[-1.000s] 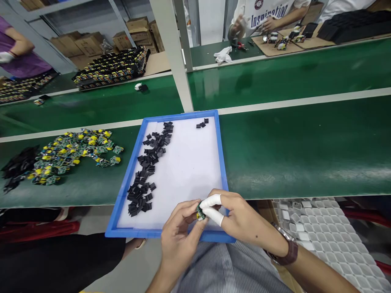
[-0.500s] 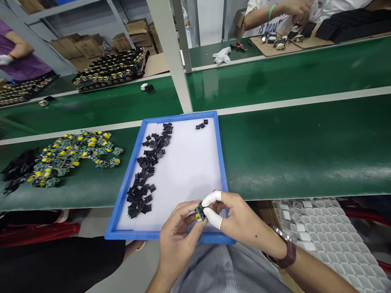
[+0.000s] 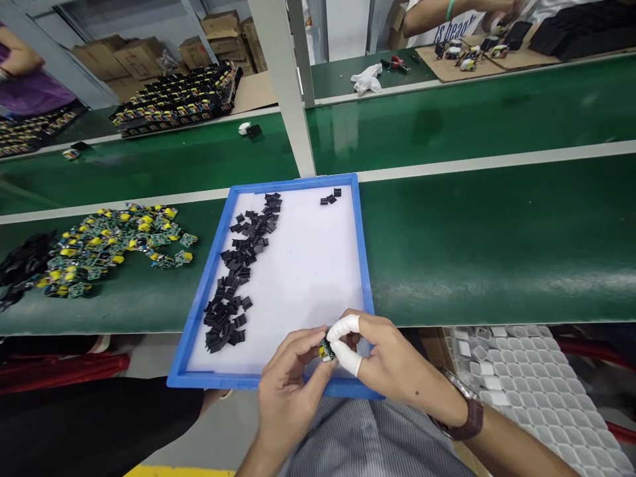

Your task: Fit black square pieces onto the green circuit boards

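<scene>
Over the near edge of a blue-rimmed tray (image 3: pixel 365 265), both my hands hold one small green circuit board (image 3: pixel 326 349) with a yellow part on it. My left hand (image 3: pixel 293 377) is closed on the board from the left, thumb and fingertips at its edges. Pinching the same board from the right is my right hand (image 3: pixel 382 348), its thumb and index finger in white finger cots. My fingers hide much of the board. Small black plastic pieces (image 3: pixel 246 252) lie in a long heap down the tray's left side, and several more (image 3: pixel 331 197) sit at its far right corner.
On the green bench to the left is a pile of circuit boards (image 3: pixel 114 242) beside black parts (image 3: pixel 27 258). A white post (image 3: pixel 283 73) rises behind the tray. Clear plastic trays (image 3: pixel 536 384) stand low at right. Co-workers' arms (image 3: pixel 437 16) show across the bench.
The board has turned slightly between my fingers and now shows more edge-on. My hands stay almost in place. The view has shifted a little.
</scene>
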Demonstrator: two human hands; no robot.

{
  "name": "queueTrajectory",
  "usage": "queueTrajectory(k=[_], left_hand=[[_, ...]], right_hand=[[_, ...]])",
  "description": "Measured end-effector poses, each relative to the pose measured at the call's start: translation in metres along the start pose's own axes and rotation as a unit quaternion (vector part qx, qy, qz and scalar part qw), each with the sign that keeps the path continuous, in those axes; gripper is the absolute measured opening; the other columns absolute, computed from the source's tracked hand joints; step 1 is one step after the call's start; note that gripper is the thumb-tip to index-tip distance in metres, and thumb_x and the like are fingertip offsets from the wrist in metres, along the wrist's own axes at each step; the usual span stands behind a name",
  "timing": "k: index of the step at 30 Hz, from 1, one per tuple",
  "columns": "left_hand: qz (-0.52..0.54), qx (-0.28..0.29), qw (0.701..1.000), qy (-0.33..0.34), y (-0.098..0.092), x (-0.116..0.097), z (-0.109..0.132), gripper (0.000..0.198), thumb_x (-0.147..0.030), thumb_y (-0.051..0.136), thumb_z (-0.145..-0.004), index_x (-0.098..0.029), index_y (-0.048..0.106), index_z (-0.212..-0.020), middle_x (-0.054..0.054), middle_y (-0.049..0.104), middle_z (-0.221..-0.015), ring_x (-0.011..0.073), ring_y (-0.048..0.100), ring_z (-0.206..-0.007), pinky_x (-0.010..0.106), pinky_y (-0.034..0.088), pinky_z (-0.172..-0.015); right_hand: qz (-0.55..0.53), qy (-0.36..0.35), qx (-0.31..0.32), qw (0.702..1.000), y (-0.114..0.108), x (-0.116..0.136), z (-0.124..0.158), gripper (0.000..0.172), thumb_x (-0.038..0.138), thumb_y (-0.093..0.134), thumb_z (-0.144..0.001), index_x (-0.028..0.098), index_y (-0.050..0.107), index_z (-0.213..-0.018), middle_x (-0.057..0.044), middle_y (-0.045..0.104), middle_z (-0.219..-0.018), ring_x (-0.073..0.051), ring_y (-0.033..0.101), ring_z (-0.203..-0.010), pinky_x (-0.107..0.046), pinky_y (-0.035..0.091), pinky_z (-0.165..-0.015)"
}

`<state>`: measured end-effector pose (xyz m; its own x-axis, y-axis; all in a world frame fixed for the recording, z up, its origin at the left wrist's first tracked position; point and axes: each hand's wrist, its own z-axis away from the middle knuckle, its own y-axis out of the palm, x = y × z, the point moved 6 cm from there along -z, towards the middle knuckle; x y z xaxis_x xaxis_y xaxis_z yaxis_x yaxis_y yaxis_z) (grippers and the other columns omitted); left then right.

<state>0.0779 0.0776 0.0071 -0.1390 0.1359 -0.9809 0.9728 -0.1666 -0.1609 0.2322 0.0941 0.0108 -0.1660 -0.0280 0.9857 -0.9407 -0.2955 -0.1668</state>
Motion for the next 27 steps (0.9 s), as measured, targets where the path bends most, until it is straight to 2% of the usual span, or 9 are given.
queueTrajectory(k=[5, 13, 16, 19, 21, 23, 27], left_hand=[[-0.049, 0.006, 0.998, 0.04, 0.001, 0.0, 0.004, 0.045, -0.001, 0.069, -0.088, -0.024, 0.069, -0.126, 0.01, 0.069, -0.12, 0.0254, 0.071, -0.111, 0.041, 0.064, -0.092], [-0.165, -0.02, 0.972, 0.163, 0.006, -0.017, 0.009, 0.055, 0.005, 0.069, -0.083, -0.021, 0.065, -0.131, 0.009, 0.068, -0.119, 0.0231, 0.069, -0.11, 0.037, 0.061, -0.094], [-0.166, -0.018, 0.973, 0.16, 0.005, -0.021, 0.006, 0.054, 0.001, 0.068, -0.085, -0.022, 0.063, -0.133, 0.009, 0.068, -0.118, 0.0225, 0.069, -0.106, 0.035, 0.061, -0.088], [-0.191, -0.046, 0.966, 0.17, 0.001, -0.029, 0.003, 0.054, 0.0, 0.067, -0.086, -0.022, 0.062, -0.135, 0.009, 0.066, -0.116, 0.0222, 0.068, -0.103, 0.034, 0.061, -0.084], [-0.214, -0.069, 0.955, 0.195, -0.001, -0.036, 0.004, 0.055, 0.001, 0.068, -0.085, -0.022, 0.062, -0.134, 0.009, 0.064, -0.113, 0.022, 0.067, -0.102, 0.034, 0.06, -0.084], [-0.229, -0.07, 0.947, 0.213, 0.0, -0.039, 0.005, 0.059, 0.003, 0.067, -0.085, -0.021, 0.06, -0.137, 0.01, 0.062, -0.113, 0.0222, 0.065, -0.102, 0.035, 0.06, -0.084], [-0.239, -0.039, 0.945, 0.221, 0.003, -0.037, 0.007, 0.064, 0.007, 0.061, -0.088, -0.021, 0.053, -0.146, 0.012, 0.06, -0.116, 0.0224, 0.062, -0.106, 0.036, 0.059, -0.086]], right_hand=[[-0.045, 0.027, 0.011, 0.999, -0.006, -0.007, 0.003, 0.022, 0.008, 0.06, -0.093, 0.024, 0.074, -0.1, 0.0, 0.071, -0.091, -0.015, 0.064, -0.079, -0.026, 0.049, -0.071], [-0.02, -0.027, -0.001, 0.999, -0.01, -0.001, 0.004, 0.019, 0.013, 0.062, -0.094, 0.022, 0.077, -0.101, -0.002, 0.067, -0.084, -0.015, 0.059, -0.074, -0.027, 0.049, -0.067], [-0.123, 0.024, 0.003, 0.992, -0.007, -0.012, 0.002, 0.012, 0.027, 0.068, -0.094, 0.021, 0.077, -0.1, -0.003, 0.07, -0.082, -0.016, 0.065, -0.069, -0.029, 0.056, -0.065], [-0.205, 0.068, 0.005, 0.976, -0.006, -0.021, 0.005, 0.021, 0.035, 0.072, -0.094, 0.022, 0.074, -0.11, -0.003, 0.074, -0.086, -0.018, 0.071, -0.071, -0.033, 0.062, -0.071], [-0.183, 0.039, 0.009, 0.982, -0.006, -0.019, 0.009, 0.024, 0.033, 0.074, -0.093, 0.023, 0.073, -0.115, -0.006, 0.074, -0.098, -0.02, 0.072, -0.083, -0.035, 0.061, -0.08], [-0.138, -0.003, 0.016, 0.99, -0.006, -0.014, 0.012, 0.026, 0.03, 0.074, -0.093, 0.024, 0.073, -0.118, -0.008, 0.07, -0.106, -0.021, 0.068, -0.091, -0.036, 0.059, -0.085], [-0.113, -0.026, -0.003, 0.993, -0.004, -0.011, 0.016, 0.026, 0.024, 0.072, -0.094, 0.028, 0.074, -0.12, -0.006, 0.066, -0.101, -0.021, 0.062, -0.09, -0.038, 0.057, -0.088]])
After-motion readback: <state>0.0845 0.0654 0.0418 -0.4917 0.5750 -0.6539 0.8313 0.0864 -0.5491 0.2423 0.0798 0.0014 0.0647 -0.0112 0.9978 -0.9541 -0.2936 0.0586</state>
